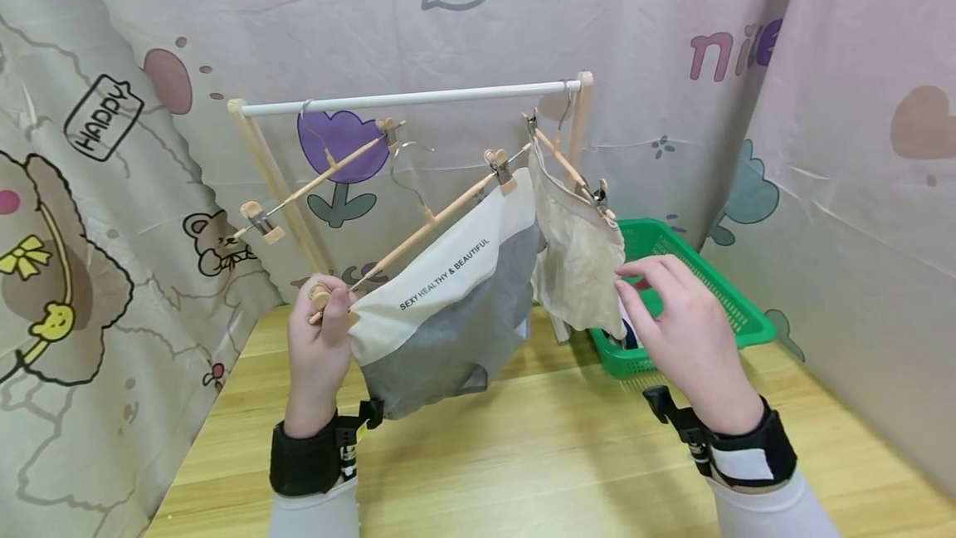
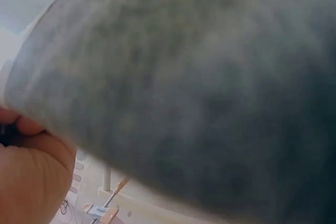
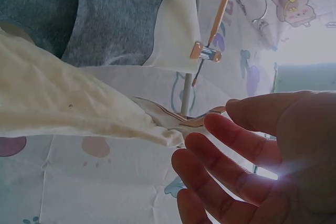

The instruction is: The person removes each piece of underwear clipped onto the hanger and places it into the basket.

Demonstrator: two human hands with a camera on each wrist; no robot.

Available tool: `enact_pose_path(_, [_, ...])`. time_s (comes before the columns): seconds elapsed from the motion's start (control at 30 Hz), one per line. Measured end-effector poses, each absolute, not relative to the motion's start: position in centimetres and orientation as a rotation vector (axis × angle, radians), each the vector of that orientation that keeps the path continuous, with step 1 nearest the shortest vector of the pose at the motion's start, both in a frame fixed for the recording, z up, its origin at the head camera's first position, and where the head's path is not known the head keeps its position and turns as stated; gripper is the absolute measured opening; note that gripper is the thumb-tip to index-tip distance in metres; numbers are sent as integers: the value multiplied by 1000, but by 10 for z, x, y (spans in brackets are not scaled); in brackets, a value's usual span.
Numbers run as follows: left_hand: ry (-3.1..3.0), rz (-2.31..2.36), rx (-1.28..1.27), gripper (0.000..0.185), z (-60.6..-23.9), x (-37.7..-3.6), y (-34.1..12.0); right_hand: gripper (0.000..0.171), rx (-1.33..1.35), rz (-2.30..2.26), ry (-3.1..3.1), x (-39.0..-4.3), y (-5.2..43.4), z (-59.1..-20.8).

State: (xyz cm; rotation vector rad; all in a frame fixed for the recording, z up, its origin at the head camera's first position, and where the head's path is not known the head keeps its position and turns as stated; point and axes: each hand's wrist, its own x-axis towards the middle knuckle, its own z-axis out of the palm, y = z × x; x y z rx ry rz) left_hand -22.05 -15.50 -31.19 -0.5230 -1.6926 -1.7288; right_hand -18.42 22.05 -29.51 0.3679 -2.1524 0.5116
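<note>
In the head view my left hand (image 1: 319,330) grips the clip end of a wooden clip hanger (image 1: 407,241), its hook off the rail. Grey underpants (image 1: 470,314) with a white printed waistband hang from it and blur across most of the left wrist view. Beige underpants (image 1: 571,247) hang from a second clip hanger (image 1: 558,158), hooked on the rail at right. My right hand (image 1: 683,322) is beside their right edge, thumb and index fingertips close together there. The right wrist view shows its fingers (image 3: 210,174) spread and slightly bent; contact with the cloth is unclear.
A wooden rack with a white rail (image 1: 418,98) stands at the back of the wooden table (image 1: 478,471). Another clip hanger (image 1: 321,177) hangs at its left without a garment. A green basket (image 1: 709,289) with some dark and white cloth stands at right. Printed curtains surround the table.
</note>
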Motion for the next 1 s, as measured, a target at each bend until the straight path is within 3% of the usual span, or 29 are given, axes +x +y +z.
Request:
enact_pose_path(0.5, [-1776,-1759,-627,19,-314,-221,-164,17,363,530,-2140,-183,223,-293])
enact_pose_path(1.0, [-1839,-1731,-918,32,-320,-229,-153,19,333,555,-2124,-181,228,-291])
